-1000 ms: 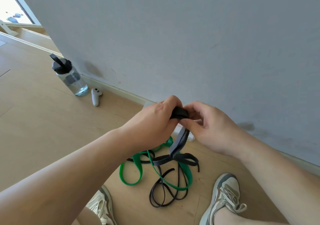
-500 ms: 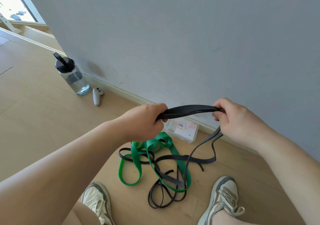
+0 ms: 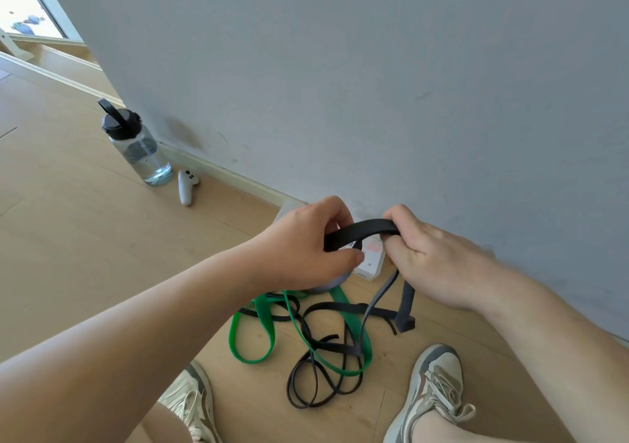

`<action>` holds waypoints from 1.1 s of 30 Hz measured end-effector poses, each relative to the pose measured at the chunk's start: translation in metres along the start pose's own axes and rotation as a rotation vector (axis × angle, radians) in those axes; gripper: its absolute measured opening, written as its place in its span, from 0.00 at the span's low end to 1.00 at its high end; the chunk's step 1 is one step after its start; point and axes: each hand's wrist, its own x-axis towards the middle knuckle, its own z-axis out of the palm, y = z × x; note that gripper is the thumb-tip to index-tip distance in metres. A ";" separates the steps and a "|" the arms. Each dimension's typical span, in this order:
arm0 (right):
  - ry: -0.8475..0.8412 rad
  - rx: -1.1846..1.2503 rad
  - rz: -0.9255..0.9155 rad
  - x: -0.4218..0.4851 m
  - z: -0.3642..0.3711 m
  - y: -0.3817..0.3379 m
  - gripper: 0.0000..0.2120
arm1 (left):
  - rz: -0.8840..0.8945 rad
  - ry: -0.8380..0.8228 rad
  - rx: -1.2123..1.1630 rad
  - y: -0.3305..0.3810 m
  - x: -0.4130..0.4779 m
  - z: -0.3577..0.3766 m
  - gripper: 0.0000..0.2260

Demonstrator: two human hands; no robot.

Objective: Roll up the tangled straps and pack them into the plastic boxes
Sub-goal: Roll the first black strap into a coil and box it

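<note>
A wide black strap (image 3: 360, 232) arches between my left hand (image 3: 306, 241) and my right hand (image 3: 429, 255), and both grip it. Its loose lengths hang from my right hand down to the floor. Below lies a tangle: a green strap (image 3: 263, 327) looped over thin black straps (image 3: 320, 384). A white plastic box (image 3: 371, 262) with a label sits by the wall, mostly hidden behind my hands. A grey rounded piece shows under my left hand; I cannot tell what it is.
A clear water bottle (image 3: 139, 146) with a black lid stands by the skirting board, a white controller (image 3: 186, 187) beside it. My two shoes (image 3: 432, 391) flank the tangle on the wooden floor. The grey wall (image 3: 374, 85) is close ahead.
My hands have come closer together after spreading apart, so the black strap span between them is shorter and arched. The hanging lengths have dropped nearer my right hand.
</note>
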 end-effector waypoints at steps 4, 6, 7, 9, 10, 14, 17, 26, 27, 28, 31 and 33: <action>-0.004 0.041 -0.005 -0.002 0.001 -0.010 0.06 | 0.079 0.038 0.090 0.002 -0.001 0.014 0.15; -0.039 0.079 -0.039 -0.006 -0.001 -0.013 0.06 | 0.110 0.048 0.141 0.000 0.000 0.017 0.14; -0.056 0.091 -0.056 -0.009 -0.002 -0.014 0.06 | 0.118 0.029 0.162 -0.002 0.000 0.017 0.14; -0.072 0.098 -0.082 -0.013 -0.005 -0.015 0.07 | 0.128 -0.034 0.171 -0.005 0.001 0.017 0.10; -0.070 0.091 -0.090 -0.014 -0.006 -0.014 0.07 | 0.131 -0.059 0.169 -0.006 0.002 0.018 0.07; 0.005 -0.002 -0.033 -0.012 -0.016 -0.002 0.06 | 0.064 -0.067 0.130 -0.008 0.003 0.014 0.06; 0.029 -0.013 0.078 -0.011 -0.024 0.012 0.08 | 0.014 -0.104 0.205 -0.011 0.004 0.000 0.06; -0.058 -0.069 0.176 -0.004 -0.018 0.021 0.07 | -0.053 -0.076 -0.145 0.007 -0.004 -0.009 0.14; -0.050 -0.085 0.181 -0.003 -0.017 0.022 0.06 | -0.075 -0.082 -0.152 0.007 -0.003 -0.009 0.12; -0.039 -0.101 0.186 -0.002 -0.016 0.023 0.06 | -0.092 -0.095 -0.178 0.006 -0.002 -0.010 0.10; 0.005 -0.127 0.150 0.001 -0.011 0.023 0.03 | -0.102 -0.123 -0.260 0.005 -0.002 -0.011 0.08; 0.057 -0.138 0.038 0.000 -0.003 0.015 0.13 | -0.109 -0.108 -0.281 0.006 -0.002 -0.007 0.08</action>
